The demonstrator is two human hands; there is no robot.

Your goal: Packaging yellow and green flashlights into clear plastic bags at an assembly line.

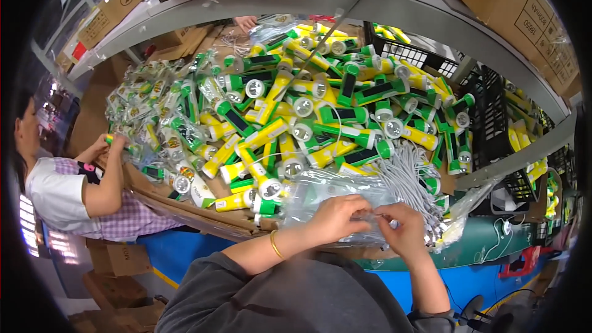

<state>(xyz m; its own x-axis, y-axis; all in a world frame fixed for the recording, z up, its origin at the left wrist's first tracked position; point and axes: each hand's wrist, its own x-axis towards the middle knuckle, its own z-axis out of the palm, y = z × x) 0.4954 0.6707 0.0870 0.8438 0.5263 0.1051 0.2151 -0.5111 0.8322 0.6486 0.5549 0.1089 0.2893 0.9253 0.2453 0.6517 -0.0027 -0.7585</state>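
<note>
So the clear plastic bags (311, 191) are in a flat, crinkly stack at the near edge of the pile, right under and just beyond the person's hands. The left hand (338, 217) comes in over the bags' near side with thumb and fingers bent together; the right hand (404, 227) is just across from it, thumb and forefinger nearly meeting. The two grips face each other with a small gap between the fingertips. Can't tell if either grip is pinching a bag edge or nothing at all (too tiny and see-through to make out). There's a gold bracelet (275, 245) on the left wrist.

Just past the right hand, a bundle of thin grey cords (404, 176) fans out beside the bags. Beyond that it's a huge heap of yellow and green flashlights (269, 139), with bagged ones (148, 95) piled on the left, all behind a cardboard edge (185, 209).

Over on the left a co-worker (58, 188) in a checked apron holds a green item, and another person's hand (245, 22) shows at the far end. Black crates (487, 108) stand on the right, near the green tabletop (472, 240), and a grey metal rail (246, 5) arches over everything.
</note>
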